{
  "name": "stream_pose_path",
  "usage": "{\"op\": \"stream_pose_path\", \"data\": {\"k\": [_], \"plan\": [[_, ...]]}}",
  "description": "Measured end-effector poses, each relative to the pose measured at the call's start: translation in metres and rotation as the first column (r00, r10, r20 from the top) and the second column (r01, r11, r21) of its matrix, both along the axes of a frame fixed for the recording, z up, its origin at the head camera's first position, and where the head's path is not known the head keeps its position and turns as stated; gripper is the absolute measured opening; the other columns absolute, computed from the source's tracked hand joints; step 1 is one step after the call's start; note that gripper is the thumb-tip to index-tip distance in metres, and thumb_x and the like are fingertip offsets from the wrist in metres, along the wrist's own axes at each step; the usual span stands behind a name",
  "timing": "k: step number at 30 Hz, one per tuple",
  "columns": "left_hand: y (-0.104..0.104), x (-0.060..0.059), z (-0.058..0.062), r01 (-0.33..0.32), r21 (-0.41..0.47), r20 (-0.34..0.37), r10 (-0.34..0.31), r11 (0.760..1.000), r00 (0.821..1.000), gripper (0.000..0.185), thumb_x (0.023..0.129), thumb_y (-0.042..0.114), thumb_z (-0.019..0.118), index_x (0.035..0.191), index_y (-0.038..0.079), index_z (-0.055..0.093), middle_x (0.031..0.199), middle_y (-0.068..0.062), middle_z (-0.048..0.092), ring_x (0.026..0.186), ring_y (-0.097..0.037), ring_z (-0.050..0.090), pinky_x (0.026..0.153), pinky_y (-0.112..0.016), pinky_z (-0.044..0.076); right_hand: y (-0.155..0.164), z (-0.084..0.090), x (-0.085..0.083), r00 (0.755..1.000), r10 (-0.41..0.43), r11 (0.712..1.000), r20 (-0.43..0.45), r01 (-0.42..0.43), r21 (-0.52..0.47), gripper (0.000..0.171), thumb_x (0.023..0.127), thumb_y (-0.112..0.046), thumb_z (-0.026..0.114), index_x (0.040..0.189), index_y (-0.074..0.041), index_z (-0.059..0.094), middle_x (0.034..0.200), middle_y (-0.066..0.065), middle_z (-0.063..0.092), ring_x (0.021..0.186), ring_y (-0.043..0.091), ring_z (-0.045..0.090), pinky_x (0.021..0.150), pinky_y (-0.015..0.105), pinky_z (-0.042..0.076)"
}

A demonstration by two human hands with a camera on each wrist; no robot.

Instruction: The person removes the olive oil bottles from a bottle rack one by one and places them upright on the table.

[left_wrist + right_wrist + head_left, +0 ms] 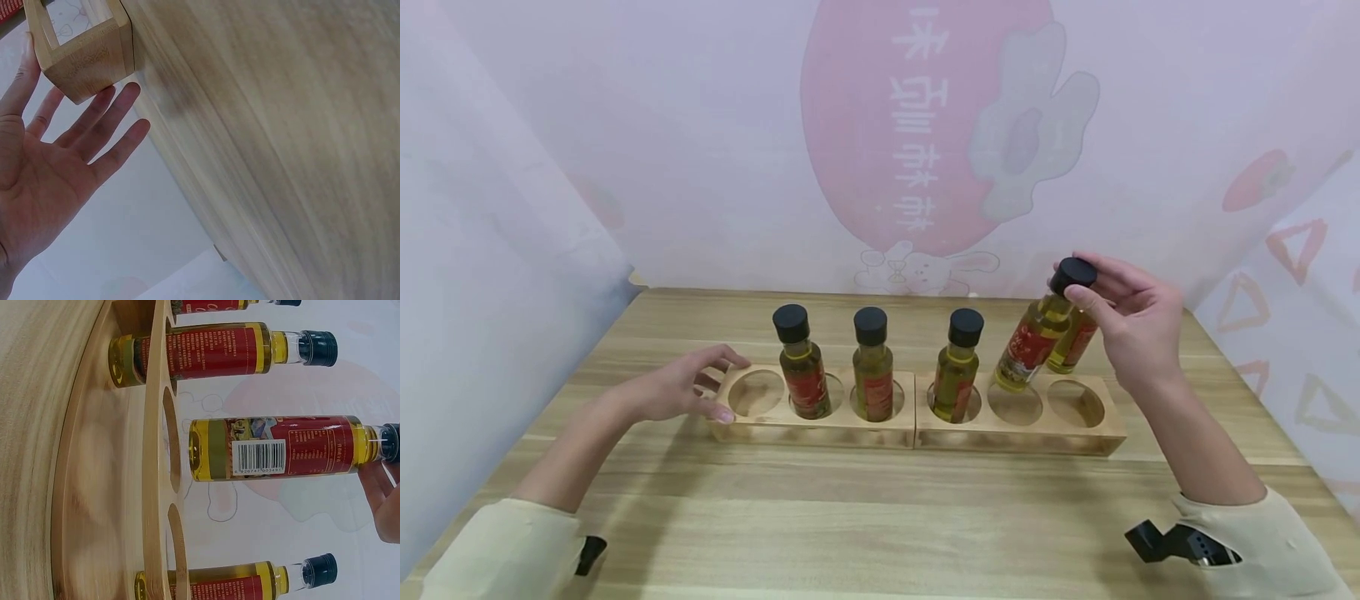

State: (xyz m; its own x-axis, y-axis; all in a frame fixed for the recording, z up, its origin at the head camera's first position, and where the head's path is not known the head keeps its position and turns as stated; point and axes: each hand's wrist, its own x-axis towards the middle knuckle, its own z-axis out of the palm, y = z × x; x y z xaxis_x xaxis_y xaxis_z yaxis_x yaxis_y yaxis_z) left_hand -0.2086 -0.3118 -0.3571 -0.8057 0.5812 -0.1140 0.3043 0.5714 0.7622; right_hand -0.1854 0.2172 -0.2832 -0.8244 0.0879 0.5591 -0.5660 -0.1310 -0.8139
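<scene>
A pale wood-grain tabletop (865,525) was spread under both hands, enclosed by a white cloth backdrop printed with a pink oval and a rabbit (925,125); a matte, level surface, judged unlikely to let anything slide.

Two light bamboo holder blocks with three round holes each were set end to end between the hands. The left block (820,421) was touched at its outer end by the left hand (681,387), fingers straight and spread against the corner, nothing gripped. Its hole nearest that hand was empty. The right block (1022,425) lay below the right hand (1131,329), its two holes nearest that hand empty.

A small glass oil bottle with red label and black screw cap (1037,333) was held tilted above the right block, clear of the holes, pinched at the cap between the right thumb and fingertips. A second red-labelled bottle (1075,346) was seen just behind it, against the palm; its contact with the hand could not be made out.

Handling, as judged: rigid glass, nearly full, so bottom-heavy for its size; breakable; smooth, possibly oily. A cap pinch leaves it free to swing; the labelled body would give a surer hold.

Three matching bottles (872,367) stood upright in the holes between the two hands.
</scene>
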Motion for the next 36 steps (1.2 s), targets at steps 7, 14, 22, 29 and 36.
{"op": "stream_pose_path", "data": {"k": [7, 14, 22, 29, 36], "plan": [[-0.002, 0.001, 0.000, 0.004, 0.001, -0.010, -0.004, 1.000, 1.000, 0.064, 0.084, 0.010, 0.087, 0.133, -0.004, 0.050, 0.139, -0.031, 0.049, 0.120, -0.052, 0.057, 0.099, -0.066, 0.050, -0.003, 0.001, -0.005, 0.999, -0.048, 0.998, -0.001, 0.048, -0.042, 0.033, 0.087, 0.022, 0.068, 0.118, 0.012, 0.071, 0.099, 0.007, 0.080, 0.089, 0.015, 0.078, 0.084, 0.023, 0.061], [-0.001, 0.002, 0.002, -0.002, 0.001, 0.001, 0.002, 1.000, 1.000, 0.064, 0.083, 0.009, 0.087, 0.134, -0.003, 0.049, 0.139, -0.030, 0.049, 0.121, -0.053, 0.056, 0.100, -0.067, 0.050, -0.005, 0.000, -0.012, 0.994, -0.105, 0.994, -0.005, 0.105, -0.041, 0.032, 0.087, 0.021, 0.069, 0.118, 0.013, 0.070, 0.098, 0.003, 0.080, 0.090, 0.012, 0.077, 0.081, 0.020, 0.060], [0.000, 0.002, 0.002, 0.000, -0.002, 0.006, 0.000, 1.000, 1.000, 0.065, 0.083, 0.009, 0.087, 0.134, -0.003, 0.048, 0.137, -0.030, 0.050, 0.118, -0.052, 0.058, 0.100, -0.067, 0.050, -0.006, -0.002, -0.022, 0.991, -0.129, 0.991, 0.035, 0.130, -0.015, 0.033, 0.087, 0.020, 0.070, 0.114, 0.002, 0.076, 0.096, 0.000, 0.080, 0.090, 0.010, 0.077, 0.084, 0.018, 0.059], [0.000, 0.003, 0.003, -0.005, -0.011, -0.002, 0.005, 1.000, 1.000, 0.065, 0.083, 0.012, 0.088, 0.134, -0.002, 0.050, 0.140, -0.030, 0.049, 0.121, -0.053, 0.056, 0.101, -0.067, 0.049, -0.005, -0.012, -0.032, 0.989, -0.131, 0.991, 0.074, 0.131, -0.002, 0.034, 0.088, 0.018, 0.071, 0.121, 0.012, 0.069, 0.097, -0.003, 0.080, 0.092, 0.008, 0.076, 0.085, 0.017, 0.059], [0.002, 0.003, 0.003, 0.005, 0.001, -0.005, -0.005, 1.000, 1.000, 0.064, 0.083, 0.009, 0.087, 0.133, -0.003, 0.049, 0.138, -0.031, 0.050, 0.121, -0.054, 0.056, 0.100, -0.066, 0.051, -0.004, -0.023, -0.043, 0.989, -0.107, 0.994, 0.105, 0.106, 0.014, 0.033, 0.089, 0.013, 0.073, 0.120, 0.004, 0.073, 0.098, -0.006, 0.080, 0.093, 0.007, 0.075, 0.084, 0.016, 0.058]]}}
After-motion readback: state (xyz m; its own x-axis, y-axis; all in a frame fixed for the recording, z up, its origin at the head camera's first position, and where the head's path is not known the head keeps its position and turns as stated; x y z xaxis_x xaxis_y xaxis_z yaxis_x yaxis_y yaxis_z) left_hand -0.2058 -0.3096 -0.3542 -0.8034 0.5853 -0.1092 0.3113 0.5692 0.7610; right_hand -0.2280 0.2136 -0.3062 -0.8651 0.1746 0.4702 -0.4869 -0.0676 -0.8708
